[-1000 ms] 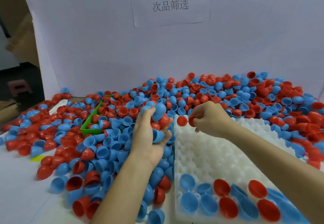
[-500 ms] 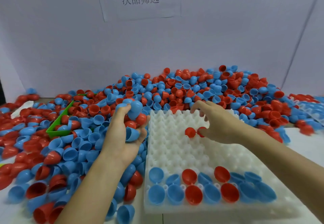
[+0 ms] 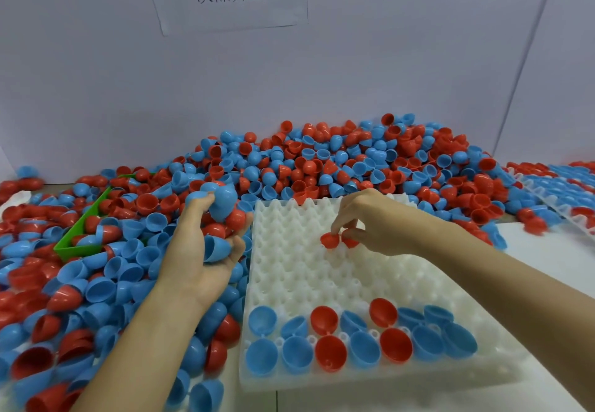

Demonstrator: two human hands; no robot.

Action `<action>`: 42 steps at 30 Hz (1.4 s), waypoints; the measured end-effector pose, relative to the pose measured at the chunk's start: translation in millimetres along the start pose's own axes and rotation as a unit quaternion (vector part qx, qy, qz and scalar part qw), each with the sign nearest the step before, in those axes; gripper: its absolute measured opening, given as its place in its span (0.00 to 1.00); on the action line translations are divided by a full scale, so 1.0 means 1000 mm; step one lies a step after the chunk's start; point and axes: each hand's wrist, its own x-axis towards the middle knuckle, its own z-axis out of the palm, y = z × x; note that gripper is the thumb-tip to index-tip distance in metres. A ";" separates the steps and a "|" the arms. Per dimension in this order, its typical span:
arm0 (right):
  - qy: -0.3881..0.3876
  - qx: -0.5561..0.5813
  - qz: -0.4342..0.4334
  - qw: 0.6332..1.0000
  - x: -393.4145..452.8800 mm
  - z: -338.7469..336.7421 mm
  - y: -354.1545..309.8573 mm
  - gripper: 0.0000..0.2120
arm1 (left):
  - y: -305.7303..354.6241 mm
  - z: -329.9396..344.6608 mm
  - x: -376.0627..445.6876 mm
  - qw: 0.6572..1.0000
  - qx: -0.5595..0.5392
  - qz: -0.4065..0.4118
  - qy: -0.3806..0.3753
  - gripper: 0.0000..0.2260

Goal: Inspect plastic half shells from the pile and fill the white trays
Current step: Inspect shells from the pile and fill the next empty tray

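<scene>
The right hand is pinching two red half shells over the white tray while the left hand is gripping a handful of shells.

I see my left hand cupping a handful of blue and red half shells above the pile. My right hand pinches two red half shells over the white tray, whose near rows hold blue and red shells. A green bin sits left in the pile.
</scene>
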 end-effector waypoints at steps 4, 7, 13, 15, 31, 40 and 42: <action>0.035 -0.012 0.006 0.999 -0.006 -0.012 0.002 0.12 | -0.001 -0.001 0.001 1.000 0.007 0.001 0.000 0.08; 0.039 -0.032 0.031 0.998 -0.021 -0.026 0.009 0.08 | -0.003 -0.001 0.002 1.000 0.015 -0.001 0.001 0.10; -0.010 -0.040 0.104 0.994 -0.073 -0.055 0.022 0.07 | -0.005 -0.002 0.003 1.000 0.018 0.002 -0.006 0.12; -0.059 -0.018 0.138 0.988 -0.093 -0.061 0.023 0.07 | -0.005 -0.002 0.003 1.000 0.016 0.005 -0.005 0.11; -0.199 -0.037 0.196 0.959 -0.141 -0.034 -0.003 0.16 | -0.009 0.001 0.001 1.000 0.017 0.005 -0.002 0.18; -0.236 -0.036 0.211 0.948 -0.135 -0.038 -0.008 0.17 | -0.007 0.002 0.000 1.000 0.011 -0.007 -0.008 0.19; -0.242 -0.018 0.212 0.947 -0.134 -0.041 -0.007 0.17 | -0.006 0.002 0.000 1.000 0.003 -0.012 -0.011 0.18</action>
